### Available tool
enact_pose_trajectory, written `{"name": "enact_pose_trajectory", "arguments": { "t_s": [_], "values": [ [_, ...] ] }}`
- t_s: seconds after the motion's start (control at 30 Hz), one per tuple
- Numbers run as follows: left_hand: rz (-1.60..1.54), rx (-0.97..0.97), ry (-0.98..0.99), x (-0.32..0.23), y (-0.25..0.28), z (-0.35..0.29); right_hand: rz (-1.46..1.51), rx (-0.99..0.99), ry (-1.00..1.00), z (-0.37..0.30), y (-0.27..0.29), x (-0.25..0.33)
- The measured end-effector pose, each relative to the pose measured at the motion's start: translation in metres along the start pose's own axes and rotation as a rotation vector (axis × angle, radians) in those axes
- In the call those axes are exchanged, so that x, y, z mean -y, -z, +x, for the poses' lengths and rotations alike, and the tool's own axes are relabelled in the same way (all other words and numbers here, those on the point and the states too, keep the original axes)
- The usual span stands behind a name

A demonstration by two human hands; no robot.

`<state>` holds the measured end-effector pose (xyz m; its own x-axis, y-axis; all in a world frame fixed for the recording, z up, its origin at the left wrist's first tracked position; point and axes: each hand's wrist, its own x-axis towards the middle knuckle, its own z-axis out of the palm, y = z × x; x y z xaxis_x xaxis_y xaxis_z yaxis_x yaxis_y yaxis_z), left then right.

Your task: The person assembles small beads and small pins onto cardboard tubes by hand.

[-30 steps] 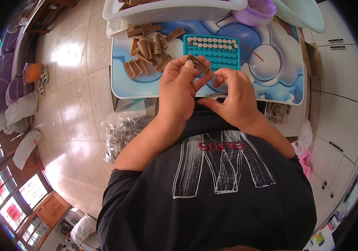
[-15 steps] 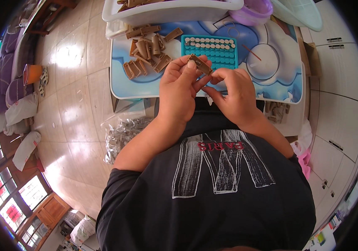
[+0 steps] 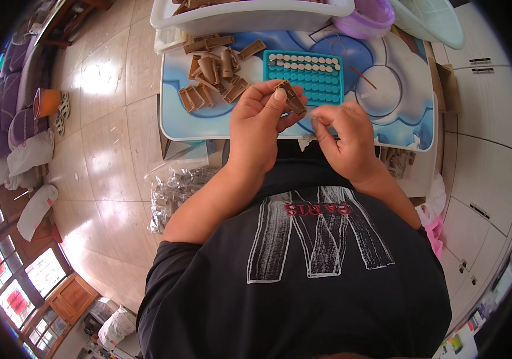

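Observation:
My left hand (image 3: 258, 122) grips a brown plastic part (image 3: 292, 100), an oblong shell-like piece, with the thumb pressed on its upper end. Just to the right, my right hand (image 3: 347, 133) is apart from the part, its thumb and index finger pinched together; whatever sits between the tips is too small to make out. Beyond both hands lies a turquoise tray (image 3: 341, 84) with rows of round cells. White round pieces (image 3: 304, 61) fill its far rows. Left of the tray is a loose pile of similar brown plastic parts (image 3: 214, 70).
A white bin (image 3: 250, 23) with more brown parts stands at the table's far edge, beside a purple basin (image 3: 363, 19) and a pale green basin (image 3: 432, 21). A thin brown stick (image 3: 363, 78) lies on the blue patterned table (image 3: 178, 122). Clear bags (image 3: 175, 197) sit lower left.
My right hand has drawn away to the right from the brown part. The part has turned steeper in my left hand.

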<state>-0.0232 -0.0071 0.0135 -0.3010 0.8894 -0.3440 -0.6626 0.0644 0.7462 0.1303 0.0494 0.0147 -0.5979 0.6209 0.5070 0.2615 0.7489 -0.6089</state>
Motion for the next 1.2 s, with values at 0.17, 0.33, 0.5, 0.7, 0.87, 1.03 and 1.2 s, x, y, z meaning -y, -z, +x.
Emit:
{"name": "enact_pose_trajectory", "arguments": {
  "t_s": [0.17, 0.33, 0.5, 0.7, 0.87, 1.03, 1.2],
  "values": [
    [0.058, -0.002, 0.004, 0.000, 0.000, -0.001, 0.052, 0.060, 0.042, 0.002, -0.003, 0.003],
    [0.093, 0.002, -0.007, 0.003, 0.000, -0.004, 0.036, 0.114, 0.011, 0.000, -0.005, 0.003],
    [0.064, -0.005, 0.056, 0.005, 0.002, -0.004, 0.000, 0.164, -0.040, -0.003, -0.007, 0.005],
    [0.118, 0.012, 0.074, 0.010, 0.010, -0.002, 0.105, 0.118, -0.088, 0.001, -0.005, 0.004],
    [0.098, 0.009, 0.077, 0.008, 0.011, 0.000, 0.098, 0.164, -0.100, 0.002, -0.009, 0.003],
    [0.091, 0.029, 0.062, 0.014, 0.016, 0.004, 0.160, 0.148, -0.183, 0.005, -0.012, -0.004],
    [0.106, 0.079, 0.109, 0.011, 0.023, 0.007, 0.190, 0.130, -0.222, 0.012, -0.010, -0.010]
  ]
}}
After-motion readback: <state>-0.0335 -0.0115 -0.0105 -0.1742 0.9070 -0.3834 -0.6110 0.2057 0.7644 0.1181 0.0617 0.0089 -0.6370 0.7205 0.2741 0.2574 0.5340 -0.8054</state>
